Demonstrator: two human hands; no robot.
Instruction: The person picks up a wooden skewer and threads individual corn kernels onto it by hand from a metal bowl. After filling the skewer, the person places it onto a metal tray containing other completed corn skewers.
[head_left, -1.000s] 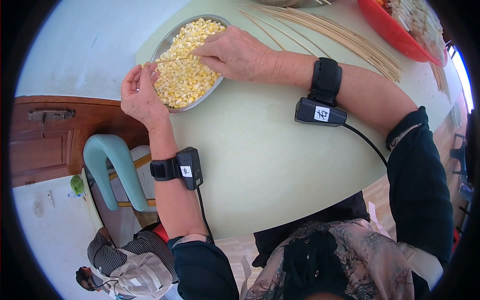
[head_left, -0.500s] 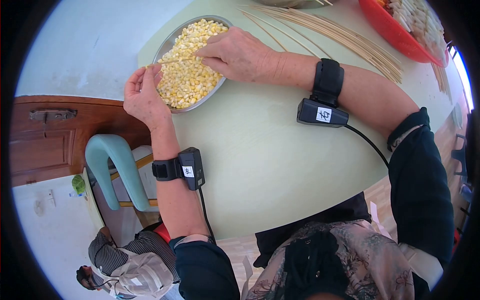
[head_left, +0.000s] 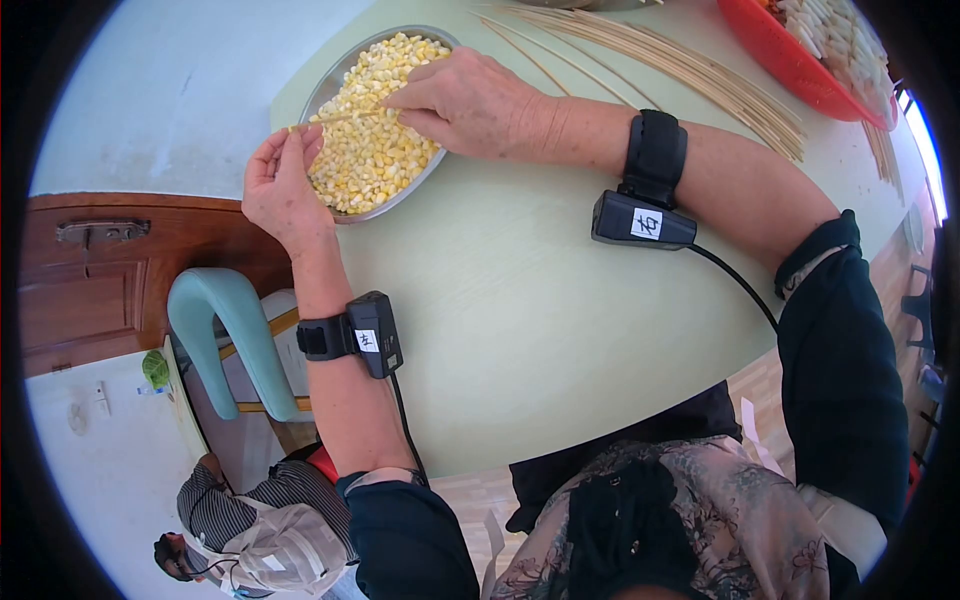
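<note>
A metal bowl (head_left: 322, 88) full of yellow and white corn kernels (head_left: 372, 152) stands at the far left of the table. Over it, a thin bamboo skewer (head_left: 345, 117) stretches between both hands. My right hand (head_left: 468, 102) pinches the skewer above the kernels, its wrist past the bowl's right side. At the skewer's left end, my left hand (head_left: 283, 190) is closed with thumb and fingertips together, beside the bowl's left rim. Whether a kernel is also in those fingertips is too small to tell.
Several loose bamboo skewers (head_left: 690, 82) lie across the back of the table (head_left: 560, 300). A red basin (head_left: 745, 40) with pale skewered food stands at the back right. A light-blue chair (head_left: 225, 320) and a seated person (head_left: 270, 520) are on the left.
Both hands and the skewer have shifted very slightly left. The pinching grips look the same.
</note>
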